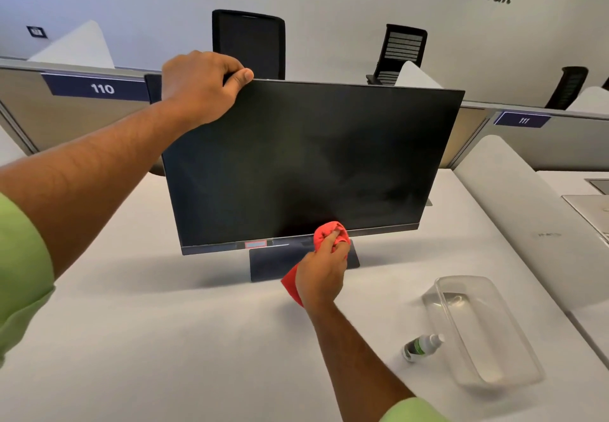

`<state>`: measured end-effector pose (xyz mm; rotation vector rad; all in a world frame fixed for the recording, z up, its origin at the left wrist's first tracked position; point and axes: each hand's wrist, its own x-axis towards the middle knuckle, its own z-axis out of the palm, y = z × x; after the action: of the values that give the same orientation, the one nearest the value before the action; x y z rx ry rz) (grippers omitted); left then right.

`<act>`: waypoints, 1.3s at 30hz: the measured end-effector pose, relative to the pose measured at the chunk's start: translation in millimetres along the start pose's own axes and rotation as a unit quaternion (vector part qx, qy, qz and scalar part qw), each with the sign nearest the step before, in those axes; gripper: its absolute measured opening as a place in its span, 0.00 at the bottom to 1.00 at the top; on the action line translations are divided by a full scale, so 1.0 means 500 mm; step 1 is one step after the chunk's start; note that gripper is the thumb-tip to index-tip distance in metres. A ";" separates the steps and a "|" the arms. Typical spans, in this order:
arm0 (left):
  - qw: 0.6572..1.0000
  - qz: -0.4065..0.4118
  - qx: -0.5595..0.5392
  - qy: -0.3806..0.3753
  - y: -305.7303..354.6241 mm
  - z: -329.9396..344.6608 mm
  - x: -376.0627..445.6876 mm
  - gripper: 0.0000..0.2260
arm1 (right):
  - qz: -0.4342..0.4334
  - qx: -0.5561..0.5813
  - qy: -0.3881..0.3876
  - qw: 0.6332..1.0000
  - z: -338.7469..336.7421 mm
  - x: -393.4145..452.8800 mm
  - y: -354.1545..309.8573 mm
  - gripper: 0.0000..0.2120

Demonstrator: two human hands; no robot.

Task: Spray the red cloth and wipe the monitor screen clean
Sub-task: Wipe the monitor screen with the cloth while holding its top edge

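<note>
Monitor (pixel 306 161): upright on white desk (pixel 164 339), screen dark. Left hand (pixel 197 88) grips its top corner at 11 o'clock. Right hand (pixel 321 273) clutches red cloth (pixel 324 232) against bottom bezel, 6 o'clock. Spray bottle (pixel 421 347) lying at 4 o'clock beside clear tray (pixel 514 372).

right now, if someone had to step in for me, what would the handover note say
Left hand grips the monitor's top left corner, steadying it.
Right hand holds the bunched red cloth against the screen's bottom edge, right of centre, above the stand.
Spray bottle lies on its side on the desk, beside the clear plastic tray at right.
Done: cloth is in hand and wiping is under way; whether it was sprayed cannot be seen.
Left: faint smears show on the screen's right half; wipe those, then put the cloth down.
</note>
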<state>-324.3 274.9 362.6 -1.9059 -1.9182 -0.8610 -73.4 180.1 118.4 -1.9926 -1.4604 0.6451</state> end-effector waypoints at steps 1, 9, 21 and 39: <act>1.000 0.000 0.000 0.000 -0.001 0.000 -0.001 0.21 | -0.006 -0.053 -0.006 0.999 0.009 -0.007 -0.003 0.32; 1.000 -0.013 -0.013 0.001 -0.004 0.004 -0.004 0.21 | -0.073 -0.142 -0.042 0.986 0.088 -0.088 -0.051 0.33; 0.998 -0.043 -0.022 -0.038 -0.008 0.000 0.000 0.21 | -0.142 -0.119 -0.157 0.970 0.192 -0.221 -0.151 0.34; 0.997 -0.024 -0.017 -0.068 -0.006 -0.013 0.002 0.20 | -0.041 0.246 -0.436 0.865 0.078 -0.153 -0.151 0.20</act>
<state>-328.4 271.8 367.7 -1.9923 -2.0473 -0.8018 -172.8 131.0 146.5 -1.2445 -1.5911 1.8327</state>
